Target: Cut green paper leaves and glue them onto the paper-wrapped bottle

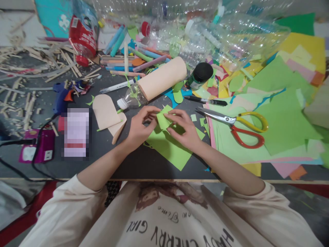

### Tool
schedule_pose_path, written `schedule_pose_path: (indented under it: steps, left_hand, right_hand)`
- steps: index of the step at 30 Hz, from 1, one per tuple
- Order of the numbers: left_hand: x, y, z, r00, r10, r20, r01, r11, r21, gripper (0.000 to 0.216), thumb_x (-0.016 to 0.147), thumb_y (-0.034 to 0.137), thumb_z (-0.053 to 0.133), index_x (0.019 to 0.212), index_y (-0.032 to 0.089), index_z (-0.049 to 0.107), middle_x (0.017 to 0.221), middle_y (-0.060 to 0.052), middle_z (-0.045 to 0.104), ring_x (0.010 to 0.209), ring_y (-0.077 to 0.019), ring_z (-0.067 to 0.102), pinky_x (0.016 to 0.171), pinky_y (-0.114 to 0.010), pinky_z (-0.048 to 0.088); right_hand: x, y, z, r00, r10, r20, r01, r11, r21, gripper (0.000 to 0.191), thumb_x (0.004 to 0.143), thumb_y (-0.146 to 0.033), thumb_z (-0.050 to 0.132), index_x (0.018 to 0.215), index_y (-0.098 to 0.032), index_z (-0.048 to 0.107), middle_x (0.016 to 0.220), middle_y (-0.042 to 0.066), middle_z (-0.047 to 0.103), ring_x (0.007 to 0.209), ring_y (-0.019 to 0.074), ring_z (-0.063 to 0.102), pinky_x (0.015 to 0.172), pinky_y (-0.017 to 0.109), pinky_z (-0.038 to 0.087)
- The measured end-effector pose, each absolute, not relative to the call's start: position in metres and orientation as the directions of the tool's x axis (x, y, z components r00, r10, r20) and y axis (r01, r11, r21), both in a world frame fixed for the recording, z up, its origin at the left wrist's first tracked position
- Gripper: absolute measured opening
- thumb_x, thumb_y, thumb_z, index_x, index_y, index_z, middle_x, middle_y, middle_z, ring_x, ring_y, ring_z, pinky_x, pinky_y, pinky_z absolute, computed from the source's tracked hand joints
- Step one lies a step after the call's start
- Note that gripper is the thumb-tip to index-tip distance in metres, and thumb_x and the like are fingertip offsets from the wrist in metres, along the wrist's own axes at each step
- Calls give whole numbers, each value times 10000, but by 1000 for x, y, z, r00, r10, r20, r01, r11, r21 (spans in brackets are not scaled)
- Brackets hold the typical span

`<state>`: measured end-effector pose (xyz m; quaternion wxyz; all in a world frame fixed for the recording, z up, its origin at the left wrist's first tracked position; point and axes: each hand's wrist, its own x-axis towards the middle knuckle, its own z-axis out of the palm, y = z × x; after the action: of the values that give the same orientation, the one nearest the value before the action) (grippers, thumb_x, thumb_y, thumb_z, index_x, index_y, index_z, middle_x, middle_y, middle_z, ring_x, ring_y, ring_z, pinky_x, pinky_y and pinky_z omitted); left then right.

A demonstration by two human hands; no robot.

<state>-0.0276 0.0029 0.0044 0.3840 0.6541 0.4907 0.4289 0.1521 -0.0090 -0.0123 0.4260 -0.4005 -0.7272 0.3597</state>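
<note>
Between left hand (142,126) and right hand (184,128), both hands' fingers grip one green piece (162,121). Beneath lies one larger sheet (178,153).

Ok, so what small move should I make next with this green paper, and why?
Perhaps smooth the bend in the small green paper: it looks curled rather than flat, and your left hand and right hand both have fingers on it.

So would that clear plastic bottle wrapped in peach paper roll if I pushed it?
The bottle would probably roll, since it's round and lying on its side. It's likely light too, because the see-through end looks empty.
</note>
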Motion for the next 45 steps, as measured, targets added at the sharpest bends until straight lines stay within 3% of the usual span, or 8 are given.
schedule_pose_path:
  steps: [8, 13, 17, 21, 26, 31, 36, 45]
  left_hand:
    - [-28, 1, 7, 270, 960, 66, 237, -133, 962, 197, 857, 341, 546, 993, 199, 565, 625, 39, 558, 542, -78, 533, 542, -195, 443]
    - [-28, 5, 4, 286, 956, 66, 232, -136, 963, 280, 798, 415, 619, 952, 186, 575, 740, -2, 607, 625, -95, 556, 566, -197, 455]
    - [-25, 4, -1, 355, 933, -53, 254, -42, 966, 425, 778, 499, 609, 1030, 158, 587, 763, -23, 631, 626, -119, 566, 535, -208, 443]
    - [-25, 2, -4, 278, 959, -63, 240, -6, 971, 430, 772, 530, 597, 968, 147, 617, 759, -31, 640, 595, -116, 558, 525, -219, 440]
    - [-28, 6, -6, 111, 994, -18, 130, 4, 992, 365, 762, 517, 608, 880, 172, 596, 676, -1, 617, 509, -97, 543, 480, -213, 442]
    - [-30, 5, -9, 61, 998, 31, 156, -40, 987, 332, 772, 495, 569, 808, 166, 596, 612, 12, 581, 475, -95, 508, 448, -212, 406]
    - [-31, -1, -6, 183, 965, 187, 420, -249, 873, 307, 806, 440, 509, 708, 160, 591, 608, -13, 594, 520, -118, 527, 519, -236, 406]
    - [-31, 0, -3, 255, 949, 188, 510, -297, 807, 307, 821, 409, 470, 642, 174, 555, 599, -20, 609, 523, -122, 551, 522, -230, 399]
  right_hand:
    - [157, -1, -13, -24, 994, 108, 129, 110, -985, 185, 804, -432, 639, 851, -262, 696, 814, 19, 666, 754, 190, 618, 691, 372, 511]
    - [152, -3, -16, -217, 976, -2, -27, -8, -1000, 388, 771, -512, 659, 1046, -259, 553, 903, 25, 677, 798, 180, 647, 694, 334, 528]
    - [151, -6, -15, -400, 914, -76, -15, -89, -996, 489, 798, -498, 641, 1171, -278, 414, 751, -29, 617, 603, 139, 590, 570, 283, 493]
    - [152, -7, -14, -417, 907, -51, 6, -54, -999, 480, 811, -515, 615, 1173, -277, 407, 686, -55, 522, 560, 123, 524, 519, 256, 444]
    - [155, 3, -7, -226, 970, 84, 133, 117, -984, 281, 902, -458, 491, 1075, -237, 483, 754, -13, 553, 638, 130, 555, 575, 274, 464]
    - [157, 48, 21, -329, 884, 332, 555, 465, -690, 230, 905, -312, 474, 1111, -218, 514, 1115, 99, 607, 1069, 250, 573, 919, 463, 468]
    - [132, 101, 27, -662, 712, 234, 650, 701, -293, 487, 880, -284, 535, 1336, -214, 380, 1384, 119, 461, 1346, 311, 358, 1119, 601, 219]
    - [111, 118, 79, -650, 753, 102, 754, 656, -35, 630, 809, -176, 597, 1373, -64, 340, 1384, 165, 475, 1302, 321, 412, 1141, 541, 179]
